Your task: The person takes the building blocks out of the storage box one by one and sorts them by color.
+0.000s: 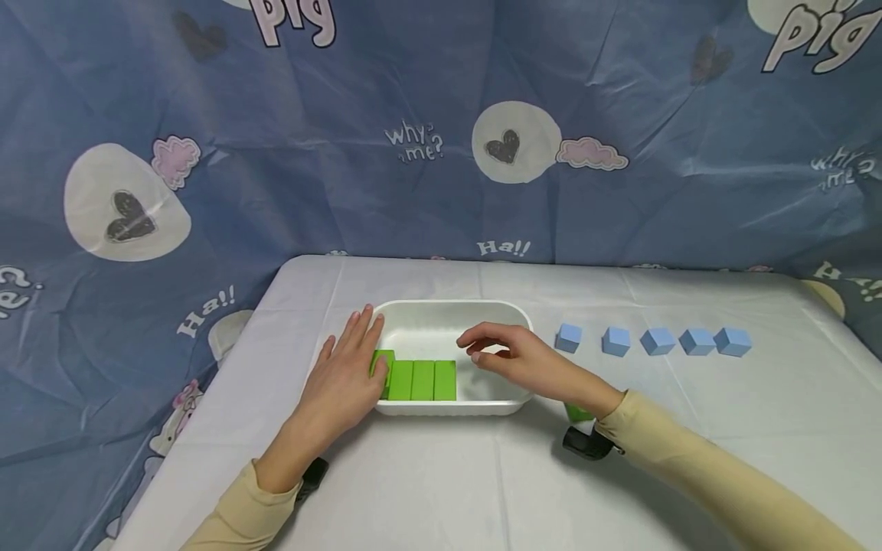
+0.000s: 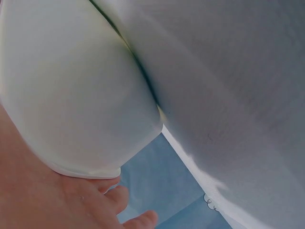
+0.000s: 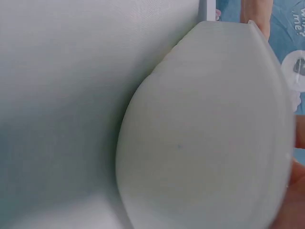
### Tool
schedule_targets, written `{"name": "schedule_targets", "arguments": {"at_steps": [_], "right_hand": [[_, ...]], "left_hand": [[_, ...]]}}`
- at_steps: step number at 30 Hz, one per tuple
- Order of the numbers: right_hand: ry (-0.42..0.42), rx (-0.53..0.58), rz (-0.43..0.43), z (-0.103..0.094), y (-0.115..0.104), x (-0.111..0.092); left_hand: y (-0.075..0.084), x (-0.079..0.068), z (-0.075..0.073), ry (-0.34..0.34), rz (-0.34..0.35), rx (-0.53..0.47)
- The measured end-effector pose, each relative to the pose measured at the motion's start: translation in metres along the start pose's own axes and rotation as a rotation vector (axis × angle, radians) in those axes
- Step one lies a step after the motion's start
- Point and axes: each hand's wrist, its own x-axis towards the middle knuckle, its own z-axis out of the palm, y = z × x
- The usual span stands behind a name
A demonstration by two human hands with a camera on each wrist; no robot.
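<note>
A white oblong tray (image 1: pixel 451 409) lies on the table, and its outer wall fills much of both wrist views. Several green blocks (image 1: pixel 423 380) stand side by side in a row in its near left part. My left hand (image 1: pixel 347 375) lies over the tray's left rim with its fingers straight, the thumb at the leftmost green block. Above the tray's right part hovers my right hand (image 1: pixel 517 356), fingers loosely bent and nothing seen between them. Another green block (image 1: pixel 577 414) sits on the table beneath my right wrist, mostly hidden by it.
To the right of the tray, several light blue blocks (image 1: pixel 658 341) form a row on the white tablecloth (image 1: pixel 441 482). A blue printed curtain (image 1: pixel 386 207) hangs behind the table. Black wrist-worn devices (image 1: pixel 588 442) sit under both wrists.
</note>
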Motion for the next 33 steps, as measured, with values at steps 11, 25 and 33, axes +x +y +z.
{"name": "schedule_targets", "arguments": {"at_steps": [11, 25, 33], "right_hand": [[-0.151, -0.088, 0.003, 0.007, 0.009, 0.023], [-0.281, -0.157, 0.110, 0.010, 0.006, 0.025], [-0.283, -0.094, 0.075, 0.011, 0.007, 0.026]], "left_hand": [[0.000, 0.001, 0.001, 0.000, 0.002, -0.005], [0.000, 0.000, 0.000, 0.002, -0.003, -0.021], [-0.001, 0.001, 0.000, 0.000, 0.000, -0.023]]}}
